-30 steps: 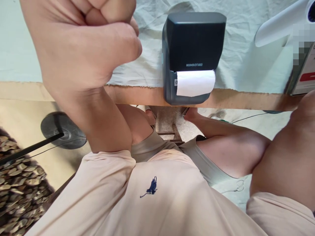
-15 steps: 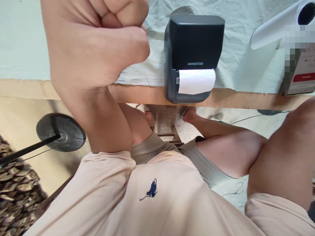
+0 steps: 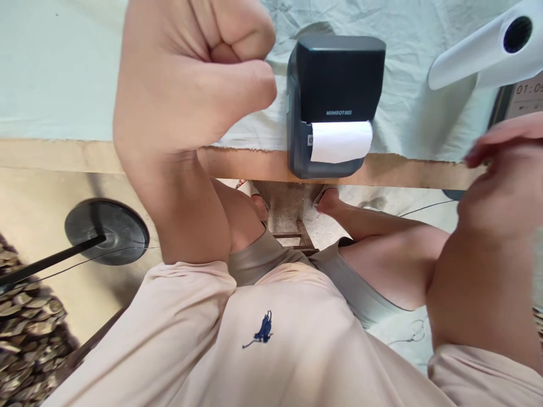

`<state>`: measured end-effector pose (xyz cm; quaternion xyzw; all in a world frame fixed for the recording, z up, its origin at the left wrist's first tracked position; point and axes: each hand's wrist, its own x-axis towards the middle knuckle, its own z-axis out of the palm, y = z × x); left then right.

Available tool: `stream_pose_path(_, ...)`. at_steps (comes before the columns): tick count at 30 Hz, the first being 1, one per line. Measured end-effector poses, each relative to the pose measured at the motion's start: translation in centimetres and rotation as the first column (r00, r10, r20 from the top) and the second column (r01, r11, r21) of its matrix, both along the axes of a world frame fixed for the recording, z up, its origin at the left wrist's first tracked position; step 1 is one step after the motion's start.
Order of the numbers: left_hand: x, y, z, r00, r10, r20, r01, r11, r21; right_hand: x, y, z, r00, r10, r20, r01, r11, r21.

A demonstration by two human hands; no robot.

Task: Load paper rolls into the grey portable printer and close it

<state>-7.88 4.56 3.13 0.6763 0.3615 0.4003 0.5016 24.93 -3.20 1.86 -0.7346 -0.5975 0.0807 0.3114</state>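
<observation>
Left hand (image 3: 190, 85): grip was clenched near printer (image 3: 339, 79).
Right hand (image 3: 507, 175): blurred at three o'clock, grip was unclear.
Phone (image 3: 526, 99): was partly hidden.

"NIIMBOT" on printer (image 3: 337, 93); "01:0", cut off, on phone screen (image 3: 524, 99).

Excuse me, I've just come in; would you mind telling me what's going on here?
Someone sits at a table. Their left hand is closed in a fist beside a printer, with nothing showing in it. White paper sticks out of the printer's front. The right hand is curled near a phone; whether it holds anything is unclear. A white object is beyond the phone.
</observation>
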Motion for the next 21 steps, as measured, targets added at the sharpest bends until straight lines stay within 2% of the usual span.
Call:
stream_pose_path(1,0.1,0.1,0.3,0.984,-0.006,-0.178,0.016,0.998,0.056,-1.9,0.0,0.6,0.985,0.166,-0.052,-0.17,0.982,-0.077)
stream_pose_path(2,0.2,0.1,0.4,0.937,-0.032,-0.349,0.049,0.998,0.041,-3.6,0.0,1.2,0.961,0.256,-0.106,-0.27,0.952,-0.146)
stream_pose_path(4,0.4,0.2,0.6,0.858,-0.028,-0.513,0.012,0.999,-0.034,-6.3,0.6,2.3,0.94,0.308,-0.148,-0.34,0.885,-0.317)
stream_pose_path(6,0.6,0.2,0.4,0.855,0.005,-0.519,-0.052,0.996,-0.075,-8.1,1.5,2.9,0.939,0.306,-0.158,-0.344,0.845,-0.41)
stream_pose_path(9,0.9,0.2,-0.3,0.859,0.053,-0.509,-0.104,0.992,-0.074,-9.7,2.7,2.6,0.935,0.333,-0.124,-0.353,0.826,-0.441)
stream_pose_path(12,1.2,-0.1,-1.0,0.825,-0.004,-0.566,-0.04,0.997,-0.064,-10.4,3.1,1.9,0.941,0.319,-0.117,-0.337,0.84,-0.424)
stream_pose_path(15,1.8,-0.7,-1.1,0.786,-0.017,-0.618,-0.004,0.999,-0.033,-10.6,3.2,1.6,0.948,0.268,-0.169,-0.315,0.855,-0.412)
stream_pose_path(19,2.7,-1.7,-0.7,0.748,0.063,-0.66,-0.094,0.996,-0.011,-10.5,3.3,1.4,0.95,0.206,-0.234,-0.291,0.856,-0.426)
stream_pose_path(21,2.9,-2.0,-0.5,0.763,0.093,-0.64,-0.13,0.991,-0.011,-10.3,3.1,1.0,0.89,0.226,-0.397,-0.383,0.843,-0.378)
